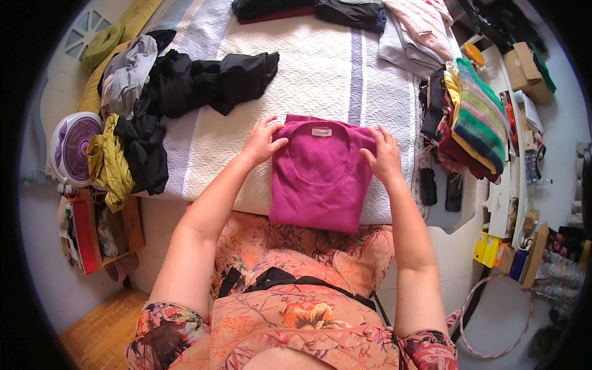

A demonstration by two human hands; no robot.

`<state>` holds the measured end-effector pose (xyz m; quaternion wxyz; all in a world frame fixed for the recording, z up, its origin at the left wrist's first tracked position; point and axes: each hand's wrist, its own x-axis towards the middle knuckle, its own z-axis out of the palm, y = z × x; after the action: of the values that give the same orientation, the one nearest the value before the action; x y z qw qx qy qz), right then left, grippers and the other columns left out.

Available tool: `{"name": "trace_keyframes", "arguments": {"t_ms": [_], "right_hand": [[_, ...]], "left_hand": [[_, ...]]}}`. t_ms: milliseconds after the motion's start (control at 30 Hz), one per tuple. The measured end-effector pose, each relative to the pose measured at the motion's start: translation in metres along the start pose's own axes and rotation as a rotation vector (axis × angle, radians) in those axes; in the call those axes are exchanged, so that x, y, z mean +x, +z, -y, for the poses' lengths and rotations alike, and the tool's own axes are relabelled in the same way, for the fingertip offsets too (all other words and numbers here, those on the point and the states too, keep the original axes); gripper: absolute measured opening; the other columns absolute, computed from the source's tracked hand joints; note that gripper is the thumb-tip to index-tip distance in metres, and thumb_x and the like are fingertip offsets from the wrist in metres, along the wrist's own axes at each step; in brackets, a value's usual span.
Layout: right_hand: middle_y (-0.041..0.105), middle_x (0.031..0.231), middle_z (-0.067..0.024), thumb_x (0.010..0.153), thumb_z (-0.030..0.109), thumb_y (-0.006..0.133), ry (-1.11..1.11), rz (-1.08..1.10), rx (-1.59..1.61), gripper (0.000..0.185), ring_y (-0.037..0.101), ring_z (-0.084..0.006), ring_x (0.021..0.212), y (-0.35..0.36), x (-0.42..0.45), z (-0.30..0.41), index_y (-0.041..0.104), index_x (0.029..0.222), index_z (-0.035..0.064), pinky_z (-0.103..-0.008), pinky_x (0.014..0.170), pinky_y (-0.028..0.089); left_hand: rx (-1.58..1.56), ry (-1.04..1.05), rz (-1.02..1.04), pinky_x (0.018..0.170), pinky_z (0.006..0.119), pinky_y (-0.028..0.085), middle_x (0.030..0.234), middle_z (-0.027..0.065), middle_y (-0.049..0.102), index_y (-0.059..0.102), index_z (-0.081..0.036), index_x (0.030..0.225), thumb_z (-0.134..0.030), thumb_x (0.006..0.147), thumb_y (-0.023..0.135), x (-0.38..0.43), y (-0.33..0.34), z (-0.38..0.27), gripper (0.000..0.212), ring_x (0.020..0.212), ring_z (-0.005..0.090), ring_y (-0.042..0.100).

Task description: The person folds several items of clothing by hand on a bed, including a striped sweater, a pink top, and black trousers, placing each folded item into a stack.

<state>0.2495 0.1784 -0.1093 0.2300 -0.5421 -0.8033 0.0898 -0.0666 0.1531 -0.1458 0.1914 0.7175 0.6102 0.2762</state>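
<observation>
A folded magenta knit sweater (319, 199) lies before me at the bed's near edge, its ribbed round neckline facing up. A small white label (322, 132) bearing writing shows inside the neck. My left hand (264, 142) touches the sweater's upper left shoulder corner, thumb and fingers apart. At the upper right corner, my right hand (385, 155) rests with its thumb on the knit and its fingers spread along the shoulder fold. Neither hand shows a firm grip on the cloth. The sweater's lower edge reaches the bed's edge, against my floral dress (296, 259).
Rumpled black garments (203, 81) lie on the quilted bedspread (305, 69) to the left, near a mustard garment (108, 162) and a purple-white fan (76, 148). A folded stack topped by a striped knit (483, 113) stands right. More folded clothes (351, 14) lie at the far side.
</observation>
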Motion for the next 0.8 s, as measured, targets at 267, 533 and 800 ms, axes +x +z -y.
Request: {"name": "trace_keyframes", "arguments": {"t_ms": [267, 533, 800], "right_hand": [[0.054, 0.066, -0.0099, 0.070, 0.016, 0.063, 0.040, -0.006, 0.304, 0.016, 0.050, -0.0279, 0.063, -0.003, 0.014, -0.013, 0.054, 0.074, 0.0037, -0.0365, 0.063, 0.039], [0.051, 0.103, -0.0141, 0.076, 0.030, 0.057, 0.187, 0.005, 0.015, 0.035, 0.044, -0.0304, 0.100, 0.033, 0.008, -0.025, 0.052, 0.099, 0.0044, -0.0411, 0.084, 0.034], [0.024, 0.133, -0.0212, 0.077, 0.047, 0.049, 0.023, 0.126, -0.082, 0.076, 0.017, -0.0322, 0.126, 0.047, -0.030, 0.043, 0.025, 0.127, -0.0053, -0.0442, 0.102, 0.011]], "left_hand": [[-0.447, -0.019, 0.168, 0.061, 0.030, 0.041, 0.070, 0.0084, 0.055, 0.057, -0.001, 0.081, -0.024, 0.073, 0.063, 0.033, -0.014, -0.031, 0.025, 0.064, 0.0187, 0.051], [-0.151, -0.173, 0.037, 0.079, 0.034, 0.041, 0.095, 0.0160, 0.056, 0.055, -0.003, 0.099, -0.032, 0.076, 0.059, 0.032, 0.023, 0.001, 0.037, 0.089, 0.0264, 0.053], [0.364, 0.035, 0.114, 0.104, 0.040, 0.010, 0.137, 0.0157, 0.019, 0.025, 0.000, 0.128, -0.047, 0.079, 0.046, -0.014, 0.034, -0.059, 0.071, 0.127, 0.0288, 0.017]]}}
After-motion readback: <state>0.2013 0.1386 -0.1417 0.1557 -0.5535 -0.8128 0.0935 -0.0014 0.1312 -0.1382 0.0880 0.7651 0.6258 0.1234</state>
